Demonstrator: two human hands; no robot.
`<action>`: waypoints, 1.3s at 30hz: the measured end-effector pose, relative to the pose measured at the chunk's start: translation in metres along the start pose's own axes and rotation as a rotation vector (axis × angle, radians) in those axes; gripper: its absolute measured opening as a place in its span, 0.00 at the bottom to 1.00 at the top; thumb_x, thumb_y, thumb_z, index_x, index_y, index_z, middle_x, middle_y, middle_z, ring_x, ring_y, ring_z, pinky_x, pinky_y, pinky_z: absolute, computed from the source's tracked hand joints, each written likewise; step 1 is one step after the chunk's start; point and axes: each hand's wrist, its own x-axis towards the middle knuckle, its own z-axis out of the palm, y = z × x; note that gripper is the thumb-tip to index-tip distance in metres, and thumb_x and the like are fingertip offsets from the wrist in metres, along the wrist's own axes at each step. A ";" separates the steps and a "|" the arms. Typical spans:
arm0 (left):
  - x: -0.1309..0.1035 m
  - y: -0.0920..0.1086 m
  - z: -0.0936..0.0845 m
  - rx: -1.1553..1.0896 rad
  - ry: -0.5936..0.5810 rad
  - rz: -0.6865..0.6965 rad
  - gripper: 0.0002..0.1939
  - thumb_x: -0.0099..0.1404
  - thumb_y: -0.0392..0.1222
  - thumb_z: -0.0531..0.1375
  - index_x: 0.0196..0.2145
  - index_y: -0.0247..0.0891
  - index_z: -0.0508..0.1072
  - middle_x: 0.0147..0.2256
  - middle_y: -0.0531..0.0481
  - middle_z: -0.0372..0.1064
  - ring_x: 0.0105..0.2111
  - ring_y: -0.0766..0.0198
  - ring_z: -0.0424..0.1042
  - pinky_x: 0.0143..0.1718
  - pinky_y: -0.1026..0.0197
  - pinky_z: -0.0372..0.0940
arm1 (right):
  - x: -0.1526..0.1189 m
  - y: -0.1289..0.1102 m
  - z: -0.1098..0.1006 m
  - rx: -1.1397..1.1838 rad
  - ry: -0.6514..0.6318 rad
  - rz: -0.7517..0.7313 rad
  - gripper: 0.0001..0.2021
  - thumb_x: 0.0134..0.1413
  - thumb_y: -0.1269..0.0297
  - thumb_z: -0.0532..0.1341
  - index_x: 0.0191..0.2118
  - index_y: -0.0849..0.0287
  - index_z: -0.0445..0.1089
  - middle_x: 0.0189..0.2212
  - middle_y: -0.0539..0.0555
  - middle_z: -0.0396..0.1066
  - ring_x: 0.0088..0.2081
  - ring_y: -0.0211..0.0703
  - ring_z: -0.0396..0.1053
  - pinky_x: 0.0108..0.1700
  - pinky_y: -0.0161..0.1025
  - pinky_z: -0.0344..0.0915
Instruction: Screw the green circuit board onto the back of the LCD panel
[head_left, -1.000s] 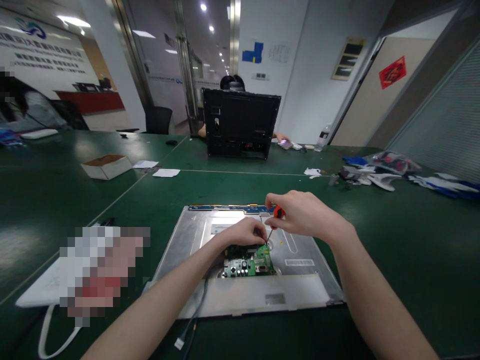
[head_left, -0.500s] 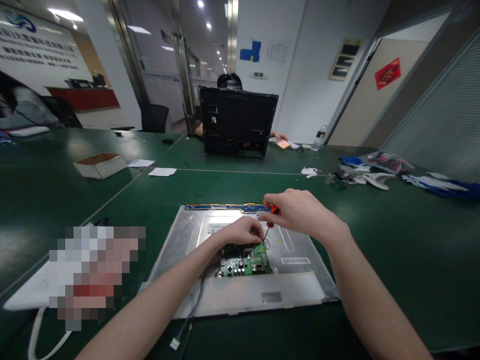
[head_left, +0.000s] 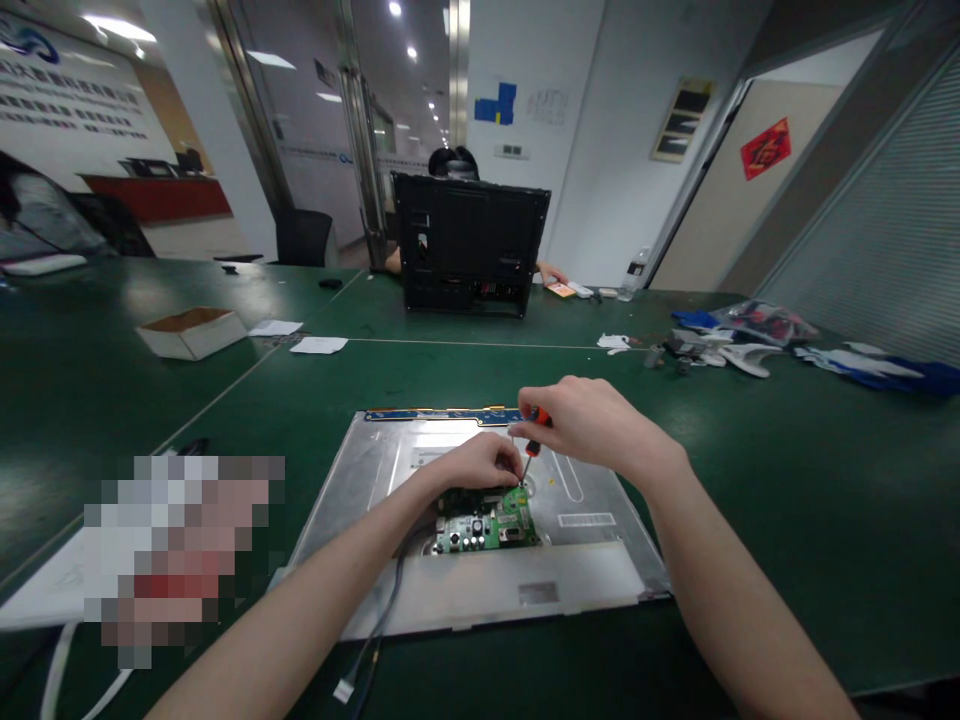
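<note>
My right hand [head_left: 577, 412] is closed round a screwdriver [head_left: 533, 447] with an orange-red and black handle, tilted so its shaft points down at the top right corner of a green circuit board [head_left: 517, 510]. Beside the tip, my left hand [head_left: 484, 461] has its fingers pinched together at the board's upper edge; whatever they hold is too small or hidden to make out. The board lies on the silver metal back of a flat display panel [head_left: 600, 568]. A blue strip board [head_left: 420, 415] runs along the panel's far edge. A grey cable [head_left: 391, 610] with a white connector hangs off the near left edge.
Across the green table [head_left: 420, 372] a person sits behind an upright black monitor housing [head_left: 472, 240]. An open box [head_left: 193, 335] and papers [head_left: 319, 345] lie at the left. At the right are a plastic bag [head_left: 769, 322], blue-white gloves [head_left: 885, 370] and a bottle [head_left: 634, 272].
My view has shifted slightly. The right hand and screwdriver stay over the same board corner, the handle tilting a little differently; the left hand keeps its pinch there.
</note>
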 end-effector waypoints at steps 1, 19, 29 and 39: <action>0.000 0.000 0.000 0.011 0.001 -0.001 0.05 0.52 0.31 0.60 0.28 0.33 0.76 0.27 0.52 0.72 0.28 0.68 0.69 0.31 0.68 0.61 | 0.000 0.000 0.000 0.002 -0.003 -0.006 0.12 0.57 0.51 0.54 0.35 0.53 0.68 0.27 0.51 0.71 0.28 0.42 0.66 0.25 0.35 0.47; 0.000 0.000 0.001 0.016 -0.002 -0.005 0.06 0.52 0.32 0.60 0.30 0.33 0.76 0.27 0.52 0.72 0.28 0.66 0.69 0.31 0.67 0.61 | -0.004 0.000 -0.002 0.028 -0.017 -0.048 0.10 0.54 0.60 0.57 0.42 0.55 0.65 0.30 0.52 0.72 0.29 0.41 0.67 0.25 0.35 0.48; 0.001 -0.002 0.001 0.009 0.001 0.003 0.05 0.52 0.32 0.60 0.29 0.32 0.76 0.27 0.52 0.72 0.28 0.67 0.69 0.31 0.68 0.61 | -0.002 0.000 -0.003 -0.004 -0.035 0.009 0.14 0.59 0.51 0.53 0.35 0.54 0.69 0.27 0.53 0.72 0.29 0.42 0.67 0.25 0.36 0.48; 0.000 -0.001 0.000 0.015 -0.017 -0.007 0.05 0.52 0.32 0.60 0.29 0.34 0.75 0.26 0.53 0.71 0.28 0.67 0.69 0.32 0.67 0.62 | -0.003 -0.002 -0.004 0.002 -0.028 -0.001 0.12 0.55 0.51 0.56 0.37 0.54 0.68 0.28 0.52 0.72 0.29 0.43 0.68 0.25 0.35 0.48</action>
